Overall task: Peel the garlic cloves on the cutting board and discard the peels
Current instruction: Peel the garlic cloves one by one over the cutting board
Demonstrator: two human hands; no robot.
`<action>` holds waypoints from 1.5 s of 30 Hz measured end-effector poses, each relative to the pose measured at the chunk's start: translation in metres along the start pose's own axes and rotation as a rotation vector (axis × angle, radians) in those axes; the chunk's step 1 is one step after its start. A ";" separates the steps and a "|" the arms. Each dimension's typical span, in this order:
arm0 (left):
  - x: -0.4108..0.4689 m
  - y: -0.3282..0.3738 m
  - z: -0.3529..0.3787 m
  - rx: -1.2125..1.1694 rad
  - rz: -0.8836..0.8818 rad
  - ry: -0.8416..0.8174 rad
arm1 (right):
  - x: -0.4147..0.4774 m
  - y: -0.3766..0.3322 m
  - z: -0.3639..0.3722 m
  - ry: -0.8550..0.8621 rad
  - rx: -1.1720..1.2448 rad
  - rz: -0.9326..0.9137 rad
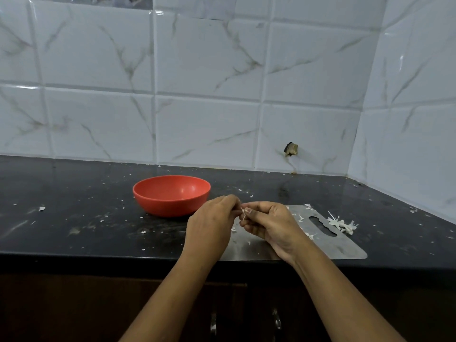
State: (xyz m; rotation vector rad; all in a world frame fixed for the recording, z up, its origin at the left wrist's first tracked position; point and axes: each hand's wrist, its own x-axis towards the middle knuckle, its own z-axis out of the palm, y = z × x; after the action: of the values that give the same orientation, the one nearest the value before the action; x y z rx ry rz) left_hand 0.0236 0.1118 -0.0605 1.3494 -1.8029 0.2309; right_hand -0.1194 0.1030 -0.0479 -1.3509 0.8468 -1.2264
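Peeling step in hand: left hand (212,218) and right hand (267,224) both pinched a mostly hidden garlic clove (244,211) over the cutting board's (345,249) left end, skin strip dangling; next move probably calls for tearing it free.

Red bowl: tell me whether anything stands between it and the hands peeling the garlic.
Nothing visible does. The left hand and right hand pinch the garlic clove over the left end of the steel cutting board, close to the right of the red bowl, with nothing in the gap.
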 end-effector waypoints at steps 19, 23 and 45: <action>0.002 -0.006 0.005 -0.090 0.038 -0.063 | 0.000 0.001 0.004 0.005 -0.098 0.008; 0.002 -0.006 0.005 -0.013 0.037 -0.084 | 0.000 0.001 0.005 -0.012 -0.084 0.000; 0.002 -0.006 0.002 -0.186 -0.001 0.061 | -0.001 0.002 0.003 0.014 -0.107 -0.026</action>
State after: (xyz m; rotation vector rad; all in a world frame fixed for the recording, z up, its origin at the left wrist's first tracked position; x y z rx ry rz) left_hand 0.0279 0.1072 -0.0622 1.2005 -1.7274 0.0997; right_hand -0.1161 0.1041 -0.0492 -1.4441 0.9178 -1.2270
